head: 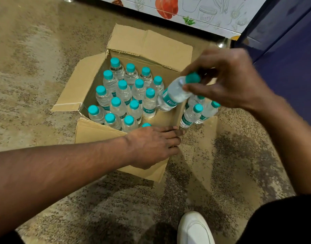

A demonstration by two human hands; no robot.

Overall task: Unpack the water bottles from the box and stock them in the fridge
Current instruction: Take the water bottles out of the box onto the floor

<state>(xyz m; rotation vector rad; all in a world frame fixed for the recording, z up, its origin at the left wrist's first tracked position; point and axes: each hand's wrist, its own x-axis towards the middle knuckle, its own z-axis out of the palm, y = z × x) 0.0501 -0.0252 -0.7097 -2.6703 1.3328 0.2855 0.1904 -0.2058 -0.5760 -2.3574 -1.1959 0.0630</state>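
An open cardboard box (91, 85) stands on the floor and holds several clear water bottles (124, 92) with teal caps, all upright. My right hand (227, 80) holds one tilted bottle (176, 94) near its cap, above the box's right side. My left hand (151, 145) rests with straight fingers on the box's near flap, partly covering one teal cap. Three more bottles (191, 115) stand on the floor just right of the box. The fridge (283, 50) shows as a dark blue surface at the upper right.
A white panel (195, 11) printed with vegetables runs along the top, on metal feet (221, 44). The floor (36, 59) is speckled stone. My white shoe (195, 228) is at the bottom, near the box.
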